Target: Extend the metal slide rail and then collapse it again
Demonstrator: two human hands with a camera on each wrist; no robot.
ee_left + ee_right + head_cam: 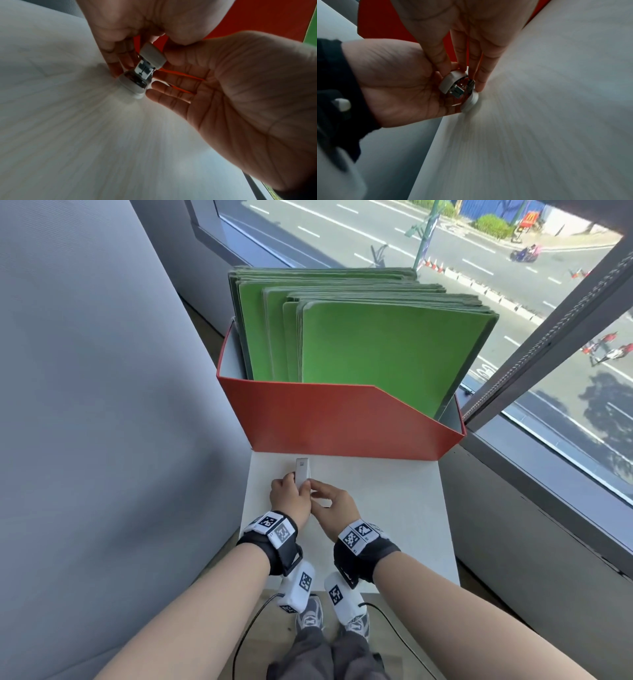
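Observation:
The slide rail is a short metal strip with white end caps, over the white table just in front of the red box. My left hand pinches its left side and my right hand pinches its right side. In the left wrist view the slide rail shows bare metal between two white caps, with the lower cap against the table. The right hand's fingertips touch it from the right. In the right wrist view the slide rail sits between the right hand's fingertips and the left hand.
A red cardboard box packed with green folders stands on the far side of the table, close behind the rail. A window runs along the right and a grey wall is on the left. Cables hang by my feet.

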